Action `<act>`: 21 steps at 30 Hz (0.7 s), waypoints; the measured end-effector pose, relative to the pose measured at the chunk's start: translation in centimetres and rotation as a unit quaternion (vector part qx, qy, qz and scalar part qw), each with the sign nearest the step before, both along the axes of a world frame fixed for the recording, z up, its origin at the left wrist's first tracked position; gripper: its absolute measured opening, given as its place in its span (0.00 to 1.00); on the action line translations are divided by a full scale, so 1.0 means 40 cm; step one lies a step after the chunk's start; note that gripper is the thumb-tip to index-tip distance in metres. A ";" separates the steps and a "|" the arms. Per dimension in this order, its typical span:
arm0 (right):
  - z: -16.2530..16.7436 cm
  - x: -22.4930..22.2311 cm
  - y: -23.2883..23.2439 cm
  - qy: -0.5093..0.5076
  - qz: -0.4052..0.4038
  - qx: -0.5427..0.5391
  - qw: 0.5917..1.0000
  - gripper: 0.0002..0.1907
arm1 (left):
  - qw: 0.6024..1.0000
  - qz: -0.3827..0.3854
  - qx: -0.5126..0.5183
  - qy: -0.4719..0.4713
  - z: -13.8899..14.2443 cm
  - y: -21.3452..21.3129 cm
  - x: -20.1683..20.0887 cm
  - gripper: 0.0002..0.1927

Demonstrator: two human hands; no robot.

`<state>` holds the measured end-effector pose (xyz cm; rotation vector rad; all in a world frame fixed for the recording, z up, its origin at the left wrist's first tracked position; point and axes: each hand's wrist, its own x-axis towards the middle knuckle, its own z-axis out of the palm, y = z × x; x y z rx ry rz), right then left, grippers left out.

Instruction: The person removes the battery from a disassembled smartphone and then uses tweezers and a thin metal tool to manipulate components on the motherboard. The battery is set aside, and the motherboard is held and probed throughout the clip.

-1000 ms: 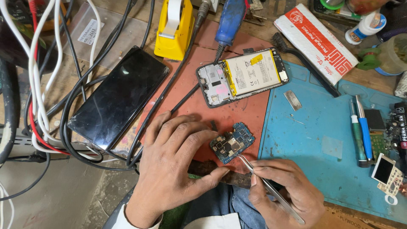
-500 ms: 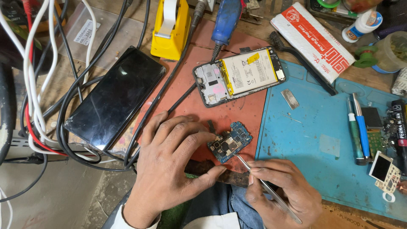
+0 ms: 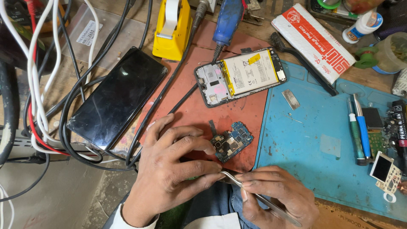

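A small blue circuit board (image 3: pixel 232 142) lies on the red mat (image 3: pixel 199 114) near its front edge. My left hand (image 3: pixel 178 169) rests beside it, index fingertip touching the board's left edge and thumb lower down. My right hand (image 3: pixel 271 195) grips metal tweezers (image 3: pixel 254 196). Their tip points left and meets my left thumb just below the board. Whether anything sits in the tip is too small to tell. An opened phone (image 3: pixel 241 76) with its white battery showing lies further back on the mat.
A black phone (image 3: pixel 118 97) lies face up at the left among tangled cables (image 3: pixel 38 85). A yellow tape dispenser (image 3: pixel 171 29) and a blue tool (image 3: pixel 227 19) stand at the back. The blue mat (image 3: pixel 322 144) holds pens (image 3: pixel 358 127) and a small screen module (image 3: pixel 383 169). A red-and-white box (image 3: pixel 313 40) lies behind.
The tweezers' tip has drawn back from the circuit board down to my left thumb. My left fingers have shifted off the top of the board to its left edge.
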<state>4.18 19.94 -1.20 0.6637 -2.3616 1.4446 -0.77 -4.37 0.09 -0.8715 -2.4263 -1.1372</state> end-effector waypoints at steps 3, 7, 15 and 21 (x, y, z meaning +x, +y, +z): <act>-0.002 0.000 0.006 0.002 0.019 0.016 1.000 0.11 | 1.000 -0.006 0.001 -0.006 -0.003 -0.002 0.000 0.08; -0.021 0.016 0.020 -0.012 -0.002 -0.007 1.000 0.12 | 1.000 -0.012 0.011 -0.013 -0.006 -0.007 0.001 0.07; -0.073 0.086 -0.003 -0.098 -0.162 -0.284 0.940 0.07 | 0.999 -0.020 0.020 -0.015 0.012 -0.016 -0.004 0.16; -0.101 0.070 -0.008 -0.045 -0.192 -0.312 0.929 0.13 | 0.992 0.118 -0.040 0.000 0.011 0.041 0.001 0.41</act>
